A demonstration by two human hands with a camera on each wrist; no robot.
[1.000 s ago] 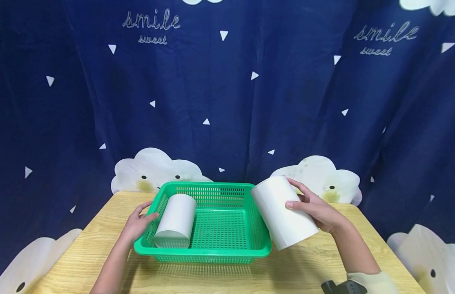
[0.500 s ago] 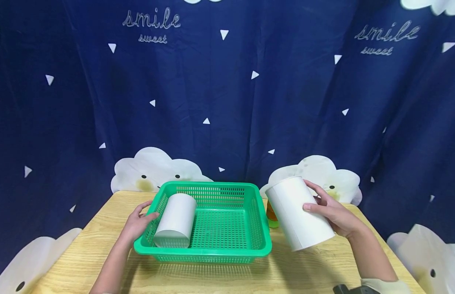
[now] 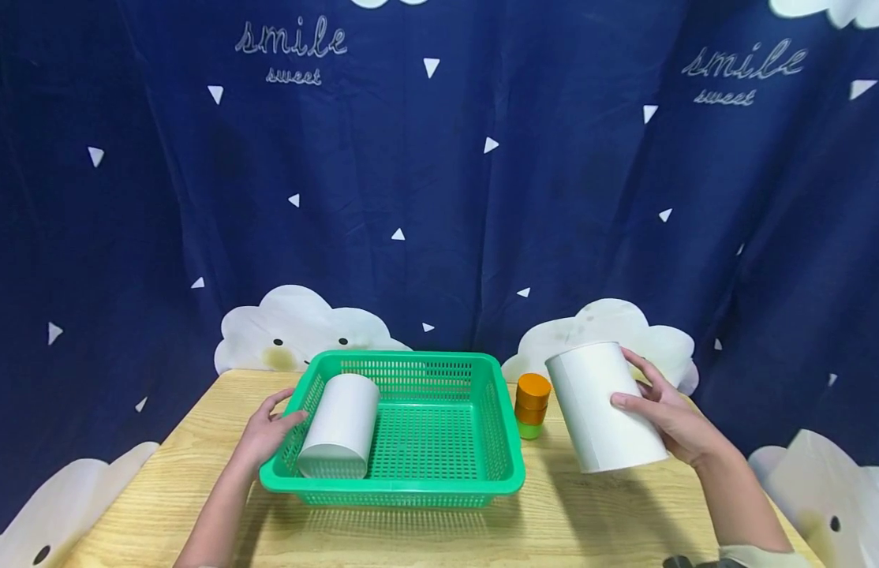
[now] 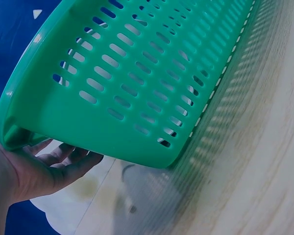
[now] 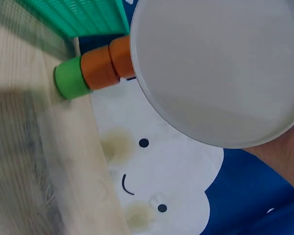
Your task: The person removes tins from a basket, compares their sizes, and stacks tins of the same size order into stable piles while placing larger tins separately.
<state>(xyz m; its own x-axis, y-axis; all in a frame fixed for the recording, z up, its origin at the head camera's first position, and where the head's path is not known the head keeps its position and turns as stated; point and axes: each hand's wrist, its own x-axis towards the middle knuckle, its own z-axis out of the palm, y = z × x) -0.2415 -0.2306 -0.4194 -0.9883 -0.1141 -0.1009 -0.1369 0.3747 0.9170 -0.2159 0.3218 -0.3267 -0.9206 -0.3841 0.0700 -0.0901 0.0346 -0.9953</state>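
Observation:
My right hand [image 3: 670, 418] grips a large white cylinder [image 3: 603, 406] from its right side, thumb on the near face. The cylinder is tilted and held over the table, a shadow below it. Its flat, rimmed round end [image 5: 220, 68] fills much of the right wrist view. With the left hand [image 3: 267, 430] I hold the left rim of a green plastic basket [image 3: 393, 487], thumb over the edge. In the left wrist view, the left fingers [image 4: 71, 169] curl under the basket's rim. Inside the basket, a second white cylinder [image 3: 343, 422] lies along the left wall.
Right of the basket stands a small stack [image 3: 532, 402], two orange pieces on a green one. The wooden table [image 3: 553, 536] ends at the back before a dark blue curtain [image 3: 439, 197] with white clouds and triangles.
My right hand has carried the white cylinder rightward, away from the basket, and tipped it slightly more upright. The orange and green stack has come into sight. The left hand and basket stay put.

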